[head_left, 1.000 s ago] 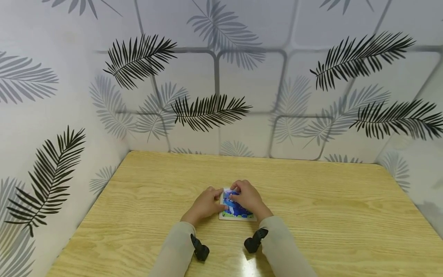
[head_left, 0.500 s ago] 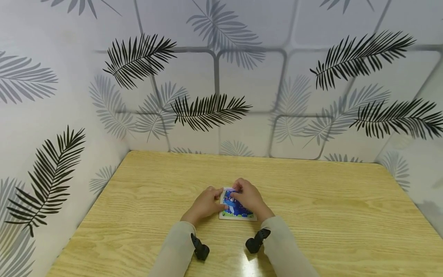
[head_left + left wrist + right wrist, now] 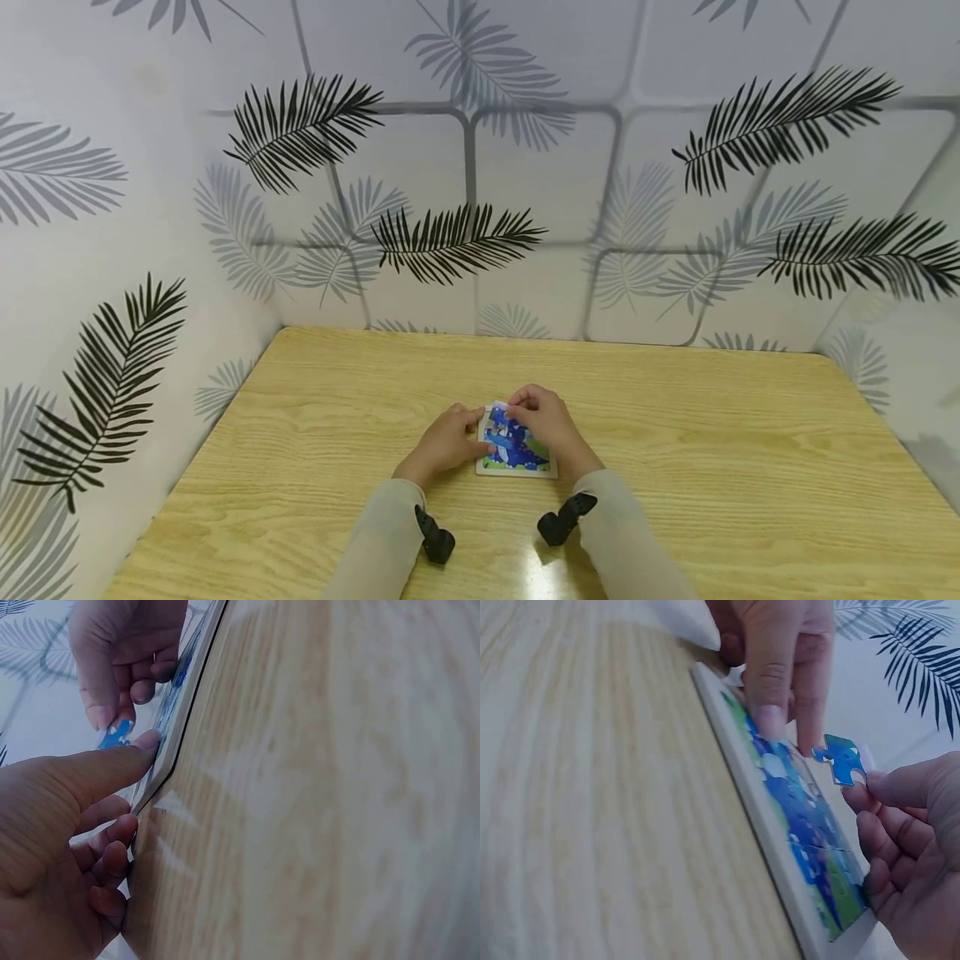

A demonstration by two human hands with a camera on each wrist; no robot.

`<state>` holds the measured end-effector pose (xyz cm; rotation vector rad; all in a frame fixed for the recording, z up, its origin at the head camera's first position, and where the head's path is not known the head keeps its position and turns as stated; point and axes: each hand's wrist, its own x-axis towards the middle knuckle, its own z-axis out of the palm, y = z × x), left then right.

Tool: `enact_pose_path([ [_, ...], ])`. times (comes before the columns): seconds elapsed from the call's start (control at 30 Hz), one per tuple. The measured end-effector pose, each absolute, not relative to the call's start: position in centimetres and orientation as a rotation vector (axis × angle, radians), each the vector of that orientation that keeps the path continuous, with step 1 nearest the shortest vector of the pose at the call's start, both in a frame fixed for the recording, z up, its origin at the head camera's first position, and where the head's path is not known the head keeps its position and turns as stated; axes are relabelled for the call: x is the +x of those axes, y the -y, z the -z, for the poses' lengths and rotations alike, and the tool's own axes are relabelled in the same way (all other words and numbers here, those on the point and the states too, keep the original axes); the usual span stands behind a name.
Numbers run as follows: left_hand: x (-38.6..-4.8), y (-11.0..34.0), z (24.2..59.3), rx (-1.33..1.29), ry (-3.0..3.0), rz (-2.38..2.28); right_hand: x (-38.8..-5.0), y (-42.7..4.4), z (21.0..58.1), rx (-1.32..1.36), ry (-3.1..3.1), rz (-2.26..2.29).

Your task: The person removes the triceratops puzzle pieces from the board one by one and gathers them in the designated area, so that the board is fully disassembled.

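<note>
A small jigsaw puzzle (image 3: 520,456) with a blue dinosaur picture and a pale frame lies on the table. At its left side, my left hand (image 3: 444,442) grips the frame, thumb on top of the picture and fingers along the edge. My right hand (image 3: 551,423) pinches a blue puzzle piece (image 3: 844,759) between thumb and finger, tilted and raised above the board's upper part. In the left wrist view the lifted piece (image 3: 117,735) shows beyond the left thumb. A pale gap shows in the picture below the piece in the right wrist view.
The wood-grain table (image 3: 720,450) reaches back to a wall (image 3: 540,183) with a leaf pattern. A black wrist camera (image 3: 437,546) is strapped on the left wrist, and another black camera (image 3: 555,527) on the right wrist.
My right hand has drawn back a little up and to the right, lifting the puzzle piece off the board. The left hand and the board have stayed nearly still.
</note>
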<state>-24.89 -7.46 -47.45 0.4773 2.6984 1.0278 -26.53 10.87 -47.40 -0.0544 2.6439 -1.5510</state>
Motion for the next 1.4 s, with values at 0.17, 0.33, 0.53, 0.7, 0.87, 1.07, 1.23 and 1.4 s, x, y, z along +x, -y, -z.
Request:
enact_pose_path([
  [0.17, -24.9, 7.4, 47.5, 0.422, -2.682, -1.025, -26.6, -11.7, 46.9, 0.012, -2.59, 1.627],
  [0.33, -24.9, 7.4, 47.5, 0.396, -2.679, -1.021, -26.8, -13.5, 47.0, 0.061, -2.571, 1.672],
  [0.53, -24.8, 7.4, 47.5, 0.396, -2.676, -1.046, -26.7, -16.7, 47.1, 0.08, -2.627, 1.648],
  [0.7, -24.8, 7.4, 47.5, 0.405, -2.677, -1.039, -26.5, -19.3, 47.4, 0.072, -2.637, 1.62],
  [0.87, -24.8, 7.4, 47.7, 0.401, -2.672, -1.031, -26.2, -21.2, 47.6, 0.031, -2.649, 1.589],
  [1.07, -24.9, 7.4, 47.7, 0.4, -2.674, -1.022, -26.0, -22.4, 47.7, 0.037, -2.682, 1.54],
  [1.23, -24.9, 7.4, 47.7, 0.397, -2.679, -1.011, -25.9, -22.5, 47.9, 0.022, -2.723, 1.482],
  [1.4, -24.9, 7.4, 47.8, 0.409, -2.683, -1.006, -25.7, -22.6, 47.9, 0.022, -2.779, 1.387],
])
